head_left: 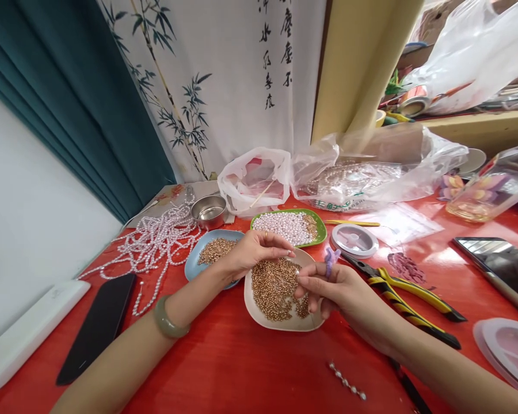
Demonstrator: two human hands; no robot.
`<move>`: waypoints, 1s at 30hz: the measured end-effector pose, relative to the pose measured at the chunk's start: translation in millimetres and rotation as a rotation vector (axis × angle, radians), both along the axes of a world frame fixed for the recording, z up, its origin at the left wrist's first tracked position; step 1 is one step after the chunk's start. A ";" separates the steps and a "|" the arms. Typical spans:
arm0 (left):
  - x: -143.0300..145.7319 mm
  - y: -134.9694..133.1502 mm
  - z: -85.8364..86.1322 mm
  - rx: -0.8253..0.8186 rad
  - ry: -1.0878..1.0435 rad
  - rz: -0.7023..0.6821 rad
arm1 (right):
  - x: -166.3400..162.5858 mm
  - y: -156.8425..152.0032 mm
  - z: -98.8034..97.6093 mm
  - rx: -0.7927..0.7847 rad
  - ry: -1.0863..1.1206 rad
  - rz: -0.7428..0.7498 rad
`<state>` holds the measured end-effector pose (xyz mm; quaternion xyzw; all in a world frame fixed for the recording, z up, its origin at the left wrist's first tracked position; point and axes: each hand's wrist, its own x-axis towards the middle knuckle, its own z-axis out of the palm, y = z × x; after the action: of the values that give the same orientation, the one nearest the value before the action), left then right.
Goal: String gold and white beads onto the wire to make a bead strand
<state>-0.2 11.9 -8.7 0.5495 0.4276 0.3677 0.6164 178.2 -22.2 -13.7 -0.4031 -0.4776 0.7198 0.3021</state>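
Note:
Over the cream plate (259, 319) of small gold beads (271, 287), my left hand (259, 250) is closed in a pinch, its fingertips pointing right. My right hand (328, 287) faces it from the right side of that plate, thumb and forefinger pressed together. A tiny pale spot shows at the right fingertips; what either hand pinches is too small to make out. Purple material (331, 260) is wrapped around a right finger. Below the right hand, a short strand of pearly beads (346, 379) lies near the table's front; a thin thread from it is hard to follow.
Behind are a blue plate (191, 264) of gold beads, a green tray (322, 231) of white beads and a steel bowl (209, 213). Pearl strands (159, 238) spread left, beside a black phone (97, 328). Yellow-black pliers (408, 293), a spool (354, 240) and another phone (496, 270) lie right.

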 end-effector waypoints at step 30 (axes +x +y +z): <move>4.8 -1.3 -6.1 -0.083 -0.130 -0.002 | 3.6 4.0 -4.2 -0.122 0.097 -0.018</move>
<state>4.6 10.7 -14.8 0.4988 0.4012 0.3840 0.6654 181.8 -18.2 -17.8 -0.3897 -0.4140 0.7637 0.3059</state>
